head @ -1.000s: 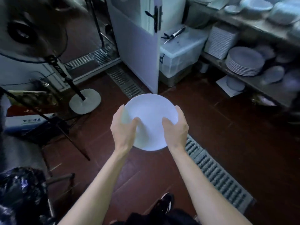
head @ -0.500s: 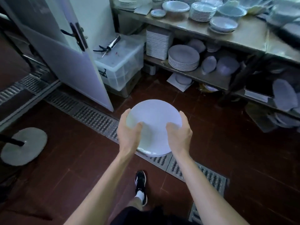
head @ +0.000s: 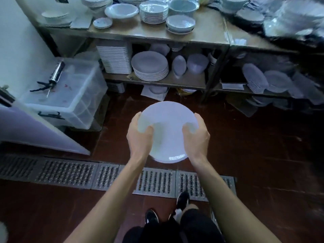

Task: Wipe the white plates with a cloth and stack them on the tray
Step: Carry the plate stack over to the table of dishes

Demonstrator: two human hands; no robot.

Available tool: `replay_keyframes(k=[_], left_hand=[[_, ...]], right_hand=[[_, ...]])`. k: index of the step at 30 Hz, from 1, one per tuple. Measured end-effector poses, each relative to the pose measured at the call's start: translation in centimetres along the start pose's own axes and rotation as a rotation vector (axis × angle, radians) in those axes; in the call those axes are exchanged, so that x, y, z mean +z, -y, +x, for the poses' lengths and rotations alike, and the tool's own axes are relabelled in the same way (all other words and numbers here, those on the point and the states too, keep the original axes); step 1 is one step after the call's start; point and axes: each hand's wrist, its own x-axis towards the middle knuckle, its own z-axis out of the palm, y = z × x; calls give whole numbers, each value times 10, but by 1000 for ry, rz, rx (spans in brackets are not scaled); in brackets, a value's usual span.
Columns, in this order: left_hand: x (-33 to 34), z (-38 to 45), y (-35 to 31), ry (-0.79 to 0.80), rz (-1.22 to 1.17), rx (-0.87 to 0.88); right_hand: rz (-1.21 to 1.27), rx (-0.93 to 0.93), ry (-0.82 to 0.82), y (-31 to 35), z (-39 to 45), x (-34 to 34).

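White and round, a plate (head: pixel 168 132) is held in mid-air in front of a person, above a dark red tiled floor (head: pixel 254 163). The left hand (head: pixel 139 137) grips its left edge, thumb curled over the top face and the other fingers (head: pixel 135 118) wrapped around the rim and under it. The right hand (head: pixel 196 137) grips the right edge the same way, thumb on top, fingers hooked around the rim. Both bare forearms reach up from the bottom of the view. The plate is tilted slightly toward the person, its near edge catching a small glint of light. Below the arms, a metal drain grate (head: pixel 105 174) runs across the floor, and two black shoes (head: pixel 152 216) show at the bottom. Beyond the plate stands a steel worktop (head: pixel 206 34) carrying stacks of white plates and bowls; the shelf (head: pixel 157 81) beneath it holds a stack of round plates (head: pixel 149 67), a stack of square plates (head: pixel 114 57) and some oval dishes. To the left, a clear plastic storage box (head: pixel 70 95) sits on the floor with a caulking gun (head: pixel 52 78) lying on its lid. The far right is blurred.
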Motion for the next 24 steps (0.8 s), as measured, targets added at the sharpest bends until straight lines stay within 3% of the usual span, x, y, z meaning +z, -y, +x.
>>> replay_keyframes(k=[4, 14, 24], left_hand=[[52, 43, -18, 63, 20, 50], [198, 150, -79, 121, 31, 91], [287, 252, -115, 132, -10, 66]], right_hand=[[3, -39, -100, 0, 56, -9], [17, -6, -165, 2, 231, -36], [28, -60, -188, 22, 371, -28]])
